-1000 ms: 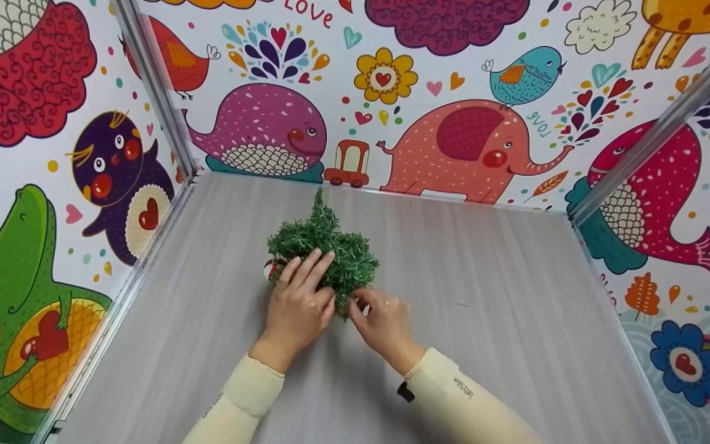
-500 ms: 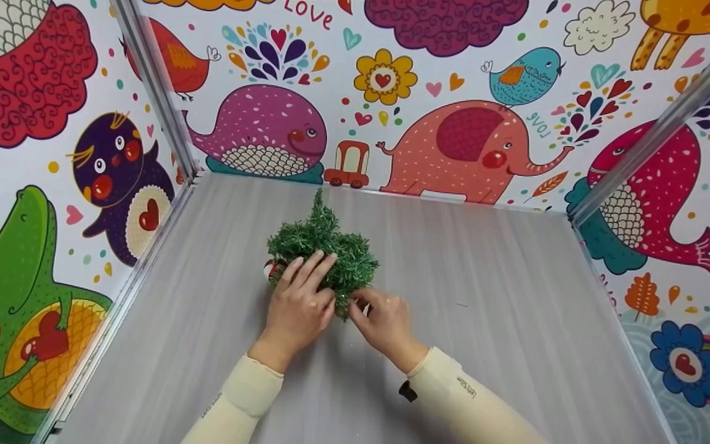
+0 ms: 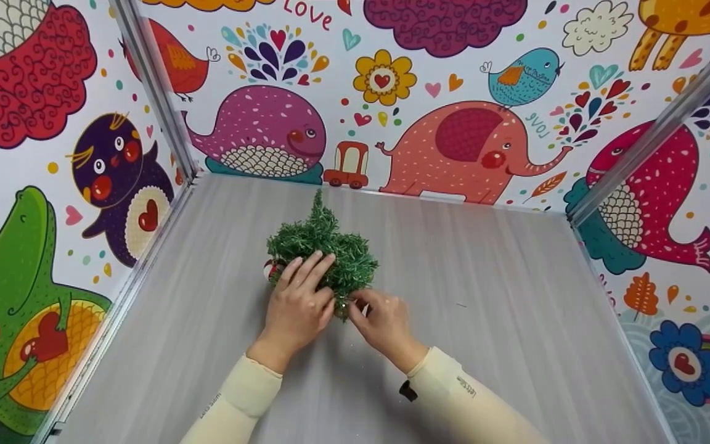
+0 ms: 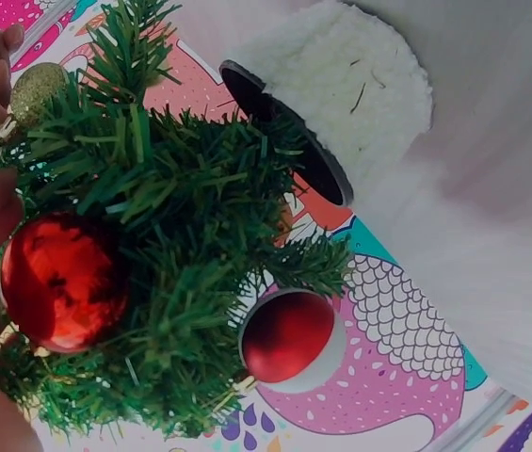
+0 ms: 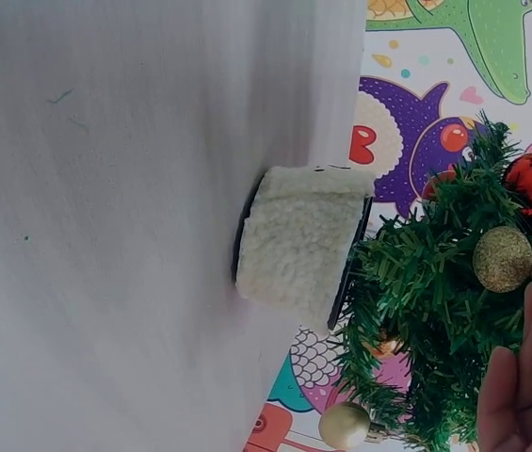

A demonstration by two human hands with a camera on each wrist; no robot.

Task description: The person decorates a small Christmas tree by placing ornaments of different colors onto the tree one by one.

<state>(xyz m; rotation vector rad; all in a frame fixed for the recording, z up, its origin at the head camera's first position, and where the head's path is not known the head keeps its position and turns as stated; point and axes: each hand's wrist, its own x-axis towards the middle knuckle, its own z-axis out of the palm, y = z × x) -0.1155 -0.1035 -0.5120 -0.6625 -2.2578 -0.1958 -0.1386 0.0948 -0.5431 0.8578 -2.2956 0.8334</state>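
A small artificial Christmas tree point(image 3: 349, 259) with green tinsel branches stands in front of me on a white fleecy pot point(image 5: 303, 245). My left hand point(image 3: 298, 302) lies over its near side, fingers among the branches; its thumb and index finger hold a near branch. At that branch's tip, my right hand point(image 3: 386, 317) pinches the top of a glittery gold bauble point(image 5: 501, 259). Near the left fingers hangs a shiny red bauble point(image 4: 63, 282). A red-and-white bauble point(image 4: 289, 339) hangs at the tree's left. The fingertips at the gold bauble's cap are partly hidden.
The grey wood-grain table point(image 3: 503, 320) carries a thin dark strand point(image 3: 461, 304) right of the tree. A smooth gold bauble point(image 5: 344, 426) hangs on another branch. Panels with printed cartoon animals and metal corner posts point(image 3: 158, 86) enclose the table's back and sides.
The gold bauble at the near branch tip shows more clearly between the hands. Both hands and the tree have barely moved.
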